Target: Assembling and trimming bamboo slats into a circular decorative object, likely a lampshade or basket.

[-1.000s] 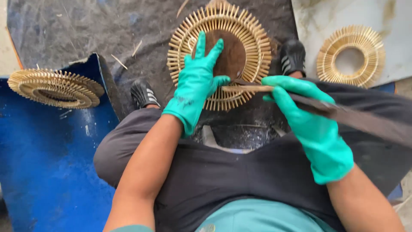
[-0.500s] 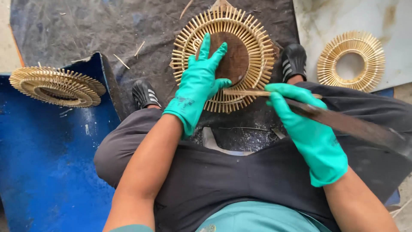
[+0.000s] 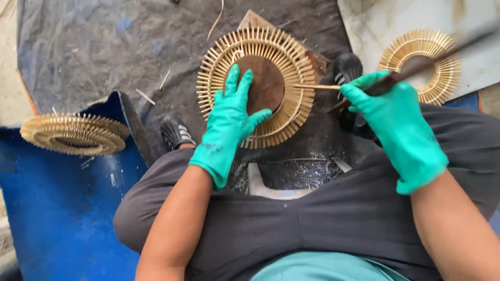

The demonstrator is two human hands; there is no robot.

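A round ring of radiating bamboo sticks (image 3: 291,57) lies over a brown wooden block (image 3: 268,83) in front of me. My left hand (image 3: 229,122), in a green glove, presses flat on the ring's left side, fingers spread. My right hand (image 3: 390,119), also gloved, grips a long dark knife (image 3: 416,70) whose blurred blade points up to the right. A thin bamboo stick (image 3: 312,86) sticks out from that hand toward the ring's right edge.
A finished stick ring (image 3: 422,62) lies on a pale board (image 3: 375,21) at the upper right. A stack of similar rings (image 3: 73,134) rests on a blue tarp (image 3: 52,208) at the left. A dark sheet (image 3: 104,47) with scattered splinters covers the ground. My black shoes (image 3: 174,130) flank the block.
My right hand has swung the knife from lying across my lap, pointing lower right, to pointing up and right. The ring and my left hand stay in place.
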